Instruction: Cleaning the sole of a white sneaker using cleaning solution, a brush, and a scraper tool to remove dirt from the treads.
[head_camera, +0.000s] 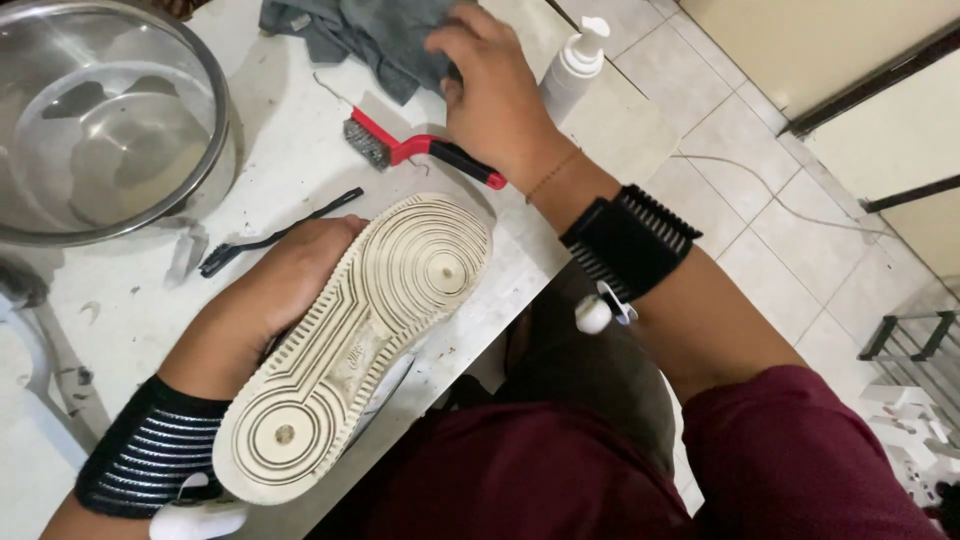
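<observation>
Left hand (265, 300) is tucked in under a white sneaker (360, 330), fingers wrapped closed around its side, so the shoe sits sole-up with the cream tread facing the camera. Held that way the whole bottom is exposed and steady, heel toward the body and toe pointing out over the table edge (520, 270).

Right hand (490, 85) is up beyond the shoe's toe, fingers closed down on a grey cloth (370, 35) that's bunched on the white table. Looks like a pinch-and-press grip on the fabric, not fully lifted.

Just past the toe, between shoe and cloth, lies 1 red-handled wire brush (420, 148), bristles pointing away from the right hand, easy to grab. Left of the toe there's a thin black brush (275, 235), and further left 1 big steel bowl (110, 120). A white pump bottle (575, 65) stands right of the cloth. Both wrists have black straps.
</observation>
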